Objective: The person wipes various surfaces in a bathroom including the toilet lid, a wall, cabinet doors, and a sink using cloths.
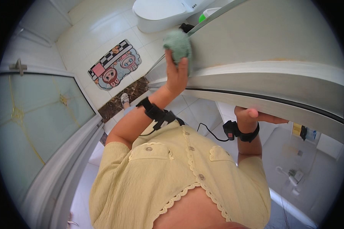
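Observation:
A crumpled green cloth [178, 47] is held in my left hand [176, 76], which is raised at the near end of a large grey panel [263, 42]. The cloth lies against the panel's edge, and its outline is slightly blurred. Below the panel runs a pale frame [252, 82] with a black strip along it. My right hand [252, 115] rests at the frame's lower side, fingers stretched out along it and partly hidden behind it. Nothing shows in that hand. Each wrist wears a black strap with a small device.
A frosted glass door [42, 118] with gold lines stands at the left. Beyond the dark threshold [122, 99] lie a cartoon mat [116, 66] and a white toilet [156, 11]. A white power strip [292, 178] with plugs is at the lower right.

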Available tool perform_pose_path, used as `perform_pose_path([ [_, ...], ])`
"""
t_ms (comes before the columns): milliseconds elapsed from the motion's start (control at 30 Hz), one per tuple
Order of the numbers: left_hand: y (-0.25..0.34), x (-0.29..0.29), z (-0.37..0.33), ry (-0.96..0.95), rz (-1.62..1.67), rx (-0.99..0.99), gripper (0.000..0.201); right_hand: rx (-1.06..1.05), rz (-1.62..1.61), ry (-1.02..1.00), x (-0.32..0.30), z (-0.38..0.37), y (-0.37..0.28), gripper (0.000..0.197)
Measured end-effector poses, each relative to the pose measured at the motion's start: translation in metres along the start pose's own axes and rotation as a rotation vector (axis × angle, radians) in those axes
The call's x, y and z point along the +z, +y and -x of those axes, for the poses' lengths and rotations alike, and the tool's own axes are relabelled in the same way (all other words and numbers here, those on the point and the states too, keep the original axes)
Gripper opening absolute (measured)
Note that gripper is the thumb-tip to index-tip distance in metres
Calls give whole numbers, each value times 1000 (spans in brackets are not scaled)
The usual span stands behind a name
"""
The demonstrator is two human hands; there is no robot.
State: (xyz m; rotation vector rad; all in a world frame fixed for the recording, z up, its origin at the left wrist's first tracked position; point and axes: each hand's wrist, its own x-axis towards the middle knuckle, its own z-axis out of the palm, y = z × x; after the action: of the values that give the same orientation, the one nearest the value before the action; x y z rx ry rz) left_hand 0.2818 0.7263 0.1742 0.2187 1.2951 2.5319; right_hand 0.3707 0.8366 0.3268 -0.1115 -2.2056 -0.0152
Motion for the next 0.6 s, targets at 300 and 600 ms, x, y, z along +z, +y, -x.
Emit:
perform_pose_path([
  [300,-27,-8,-70,-266,-599,536,44,-42,-43,-197,-15,65,30,82],
  [600,35,26,-142,-510,-131,363,37,574,-282,30,18,39,-3,91],
])
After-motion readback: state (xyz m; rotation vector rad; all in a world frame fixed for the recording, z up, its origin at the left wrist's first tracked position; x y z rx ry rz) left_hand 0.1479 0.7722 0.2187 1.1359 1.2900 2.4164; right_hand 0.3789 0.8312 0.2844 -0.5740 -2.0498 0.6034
